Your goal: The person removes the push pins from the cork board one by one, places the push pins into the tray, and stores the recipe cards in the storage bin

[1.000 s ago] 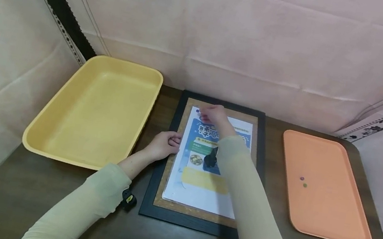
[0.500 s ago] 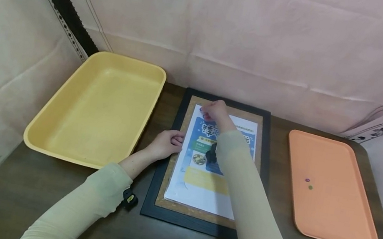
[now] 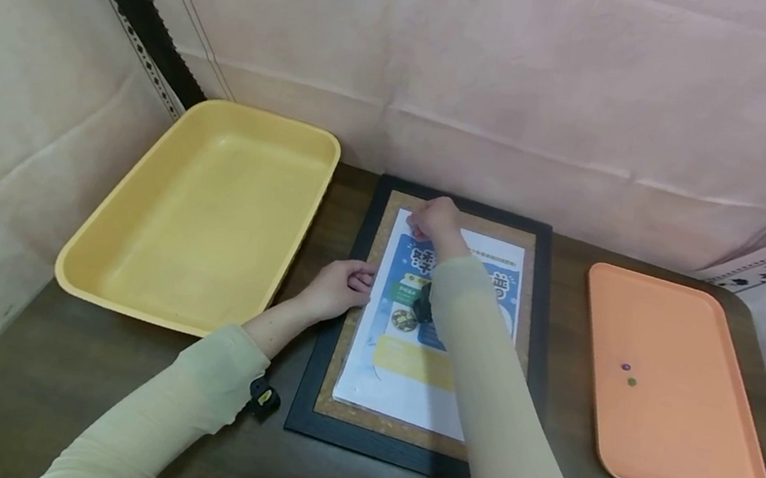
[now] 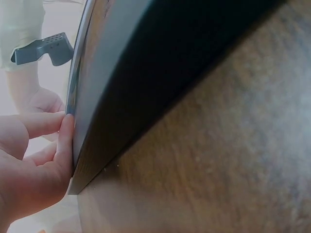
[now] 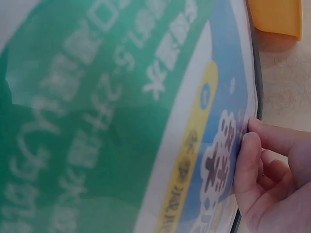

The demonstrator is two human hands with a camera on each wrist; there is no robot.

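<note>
The printed poster (image 3: pixel 434 315), laid on the framed cork board (image 3: pixel 346 326) at mid-tabletop, is steadied at its left edge by the left hand (image 3: pixel 338 289) fingertips, while its far-left corner is pinched by the right hand (image 3: pixel 435 221), apparently at a pin.

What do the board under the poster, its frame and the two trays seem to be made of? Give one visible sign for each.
Board: cork, speckled tan, matte.
Frame: black, smooth; wood or plastic, unclear.
Yellow tray and orange tray: probably moulded plastic, with rounded rims and even colour.
Poster: printed paper, slightly glossy.
</note>
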